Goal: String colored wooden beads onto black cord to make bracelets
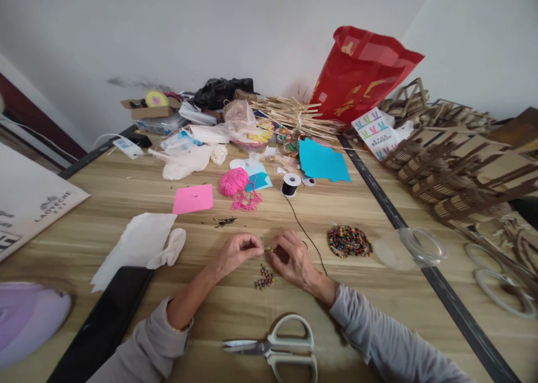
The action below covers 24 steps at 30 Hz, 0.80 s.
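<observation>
My left hand point(236, 252) and my right hand point(293, 255) meet over the wooden table point(126, 192), fingertips almost touching. The left pinches the end of a thin black cord point(303, 229). The right pinches a small bead against that end. The cord runs back from my right hand to a black spool point(290, 184). A short string of coloured beads point(264, 277) lies just below my hands. A heap of loose coloured beads point(349, 241) sits to the right of my right hand.
Scissors point(278, 350) lie at the near edge. A clear plastic lid point(409, 248) sits right of the beads. Pink yarn point(234, 182), pink paper point(193, 198), blue paper point(322, 162), white tissue point(138, 243), a black tablet point(107, 321) and a red bag point(357, 74) surround the area.
</observation>
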Tool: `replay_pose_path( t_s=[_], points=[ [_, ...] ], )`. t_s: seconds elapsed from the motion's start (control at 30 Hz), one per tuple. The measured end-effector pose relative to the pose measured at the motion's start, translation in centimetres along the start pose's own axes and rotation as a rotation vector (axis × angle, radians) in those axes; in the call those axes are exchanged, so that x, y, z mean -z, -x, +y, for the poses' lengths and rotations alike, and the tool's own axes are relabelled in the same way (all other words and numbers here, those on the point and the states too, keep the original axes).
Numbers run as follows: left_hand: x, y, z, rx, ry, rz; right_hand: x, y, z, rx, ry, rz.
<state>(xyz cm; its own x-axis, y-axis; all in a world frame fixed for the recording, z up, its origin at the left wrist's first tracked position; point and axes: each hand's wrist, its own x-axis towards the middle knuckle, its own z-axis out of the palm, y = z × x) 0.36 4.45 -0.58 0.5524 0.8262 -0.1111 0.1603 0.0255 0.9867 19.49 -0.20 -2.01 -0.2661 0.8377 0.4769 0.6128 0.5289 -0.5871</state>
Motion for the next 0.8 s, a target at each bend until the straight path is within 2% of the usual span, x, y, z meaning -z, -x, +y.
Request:
replay_pose_path(
  t_s=[0.13,0.47,0.8],
  points=[
    [0.11,0.16,0.51,0.054,0.060,0.015,-0.08,0.09,0.09,-0.060,0.095,0.027],
    [0.03,-0.04,0.35,0.052,0.094,0.025,0.53,0.01,-0.26,0.120,-0.184,-0.077],
    [-0.30,-0.16,-0.02,0.007,0.010,0.019,0.27,-0.09,0.12,0.111,-0.231,-0.046]
  ],
)
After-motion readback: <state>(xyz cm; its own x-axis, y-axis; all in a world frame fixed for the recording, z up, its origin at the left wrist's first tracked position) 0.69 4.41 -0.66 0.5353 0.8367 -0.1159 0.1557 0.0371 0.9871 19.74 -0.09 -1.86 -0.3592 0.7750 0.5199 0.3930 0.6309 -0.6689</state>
